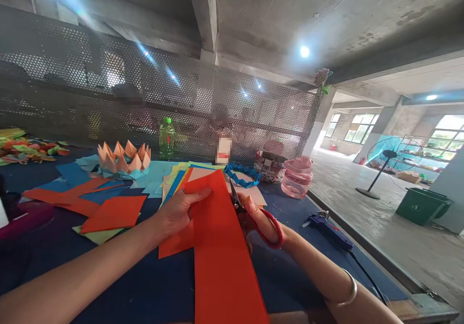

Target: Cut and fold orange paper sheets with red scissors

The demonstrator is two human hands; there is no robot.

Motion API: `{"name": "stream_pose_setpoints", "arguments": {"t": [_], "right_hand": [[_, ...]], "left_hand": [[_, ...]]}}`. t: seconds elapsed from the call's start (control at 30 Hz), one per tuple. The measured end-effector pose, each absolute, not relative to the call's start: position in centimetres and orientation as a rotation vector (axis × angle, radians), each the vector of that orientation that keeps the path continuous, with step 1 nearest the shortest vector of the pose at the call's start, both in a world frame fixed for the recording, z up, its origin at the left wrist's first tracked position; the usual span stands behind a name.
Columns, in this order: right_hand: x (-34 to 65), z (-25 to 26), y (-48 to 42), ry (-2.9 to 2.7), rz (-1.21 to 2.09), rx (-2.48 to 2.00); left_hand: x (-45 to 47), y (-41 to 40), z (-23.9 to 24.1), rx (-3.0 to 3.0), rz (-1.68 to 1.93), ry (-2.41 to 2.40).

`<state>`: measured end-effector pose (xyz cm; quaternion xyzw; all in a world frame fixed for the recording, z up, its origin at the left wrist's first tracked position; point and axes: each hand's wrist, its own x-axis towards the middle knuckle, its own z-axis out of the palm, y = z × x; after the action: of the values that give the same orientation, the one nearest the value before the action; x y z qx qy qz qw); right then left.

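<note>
A long orange-red paper strip (221,256) lies across the dark blue table top (108,285). My left hand (177,213) grips its left edge, with the fingers spread on the paper. My right hand (255,220) sits at the strip's right edge and holds red-handled scissors (266,227). Their dark metal blades (235,198) meet the paper edge. A second orange piece (176,242) shows beneath the strip, by my left hand. A stack of coloured paper (181,181) lies just beyond both hands.
Loose orange and blue paper sheets (112,213) and a folded paper lotus (123,160) lie to the left. Beyond stand a green bottle (167,139), a pink jar (297,178) and a blue glue gun (328,229). The table's right edge (362,246) drops to a concrete floor.
</note>
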<state>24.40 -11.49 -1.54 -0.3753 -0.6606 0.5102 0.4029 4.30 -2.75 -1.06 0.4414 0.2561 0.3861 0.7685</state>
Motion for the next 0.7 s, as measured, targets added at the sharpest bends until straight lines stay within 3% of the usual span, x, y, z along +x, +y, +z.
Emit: {"name": "stream_pose_setpoints", "arguments": {"t": [0.7], "right_hand": [[24.0,-1.7,-11.3,-1.629,1.286,-0.894]], "left_hand": [[4.3,-1.7,-1.6,0.973,0.910,0.616]]}}
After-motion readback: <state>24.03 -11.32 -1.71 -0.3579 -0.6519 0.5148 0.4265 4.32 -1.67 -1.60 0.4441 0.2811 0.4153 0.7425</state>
